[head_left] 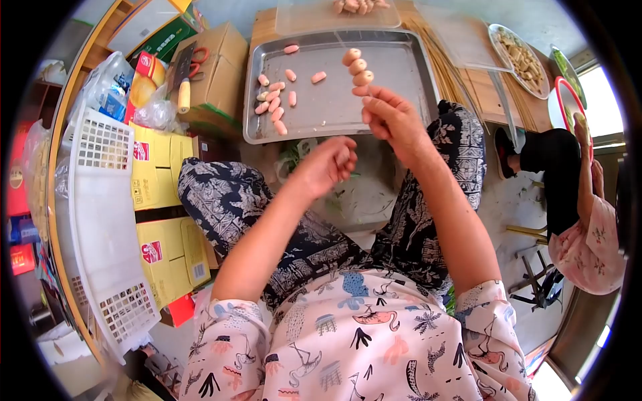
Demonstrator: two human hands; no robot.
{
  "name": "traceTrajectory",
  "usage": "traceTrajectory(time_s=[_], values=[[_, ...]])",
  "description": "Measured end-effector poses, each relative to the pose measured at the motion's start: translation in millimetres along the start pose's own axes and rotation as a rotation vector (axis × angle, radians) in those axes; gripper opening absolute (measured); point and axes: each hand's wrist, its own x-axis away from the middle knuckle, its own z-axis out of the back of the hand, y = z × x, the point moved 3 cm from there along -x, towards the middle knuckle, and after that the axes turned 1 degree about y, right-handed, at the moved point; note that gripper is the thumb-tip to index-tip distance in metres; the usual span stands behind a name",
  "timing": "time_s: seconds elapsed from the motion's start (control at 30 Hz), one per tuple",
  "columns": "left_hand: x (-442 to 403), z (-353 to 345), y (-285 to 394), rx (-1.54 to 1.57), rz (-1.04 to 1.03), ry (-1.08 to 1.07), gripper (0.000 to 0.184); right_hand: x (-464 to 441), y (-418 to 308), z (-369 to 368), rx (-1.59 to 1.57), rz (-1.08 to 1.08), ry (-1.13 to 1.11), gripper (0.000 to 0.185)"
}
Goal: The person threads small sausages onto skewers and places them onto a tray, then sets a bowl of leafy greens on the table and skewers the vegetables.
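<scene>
- Right hand [391, 120] pinching the lower end of a row of round pieces [358, 65], up at its eleven o'clock!
- Left hand [328, 165] loosely curled, six o'clock of the tray [394, 63]; anything inside? Can't tell.
- Threading, seemingly; adding more calls for reaching pink pieces [275, 105], nine o'clock.

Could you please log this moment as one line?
left hand: fingers curled, no item visible | right hand: holds three round pieces in a row | metal tray: pink pieces, mostly left side
</scene>
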Motion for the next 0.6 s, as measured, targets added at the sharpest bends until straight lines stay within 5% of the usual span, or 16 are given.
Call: traceTrajectory(time_s=[0.23, 0.33, 0.43, 0.5, 0.6], values=[[-40.5, 101.7, -138.1, 0.289, 0.207, 0.212, 0.024, -0.3, -2.3, 4.6, -0.043, -0.018, -0.017, 0.021], [-68.7, 177.8, -166.3, 0.466, 0.133, 0.51, 0.022, -1.3, -1.6, 4.9, -0.02, -0.02, -0.019, 0.022], [-68.6, 230.0, -138.2, 0.703, -0.313, 0.568, 0.022, -2.1, -1.1, 4.9, -0.011, -0.037, -0.003, 0.022], [-47.6, 220.5, -113.5, 0.625, 0.012, 0.99, 0.028, -2.7, -0.1, 5.2, -0.026, -0.046, -0.008, 0.022], [-53.0, 190.7, -117.6, 0.555, -0.002, 0.827, 0.035, -2.7, -3.9, 1.5, -0.028, -0.044, -0.008, 0.022]])
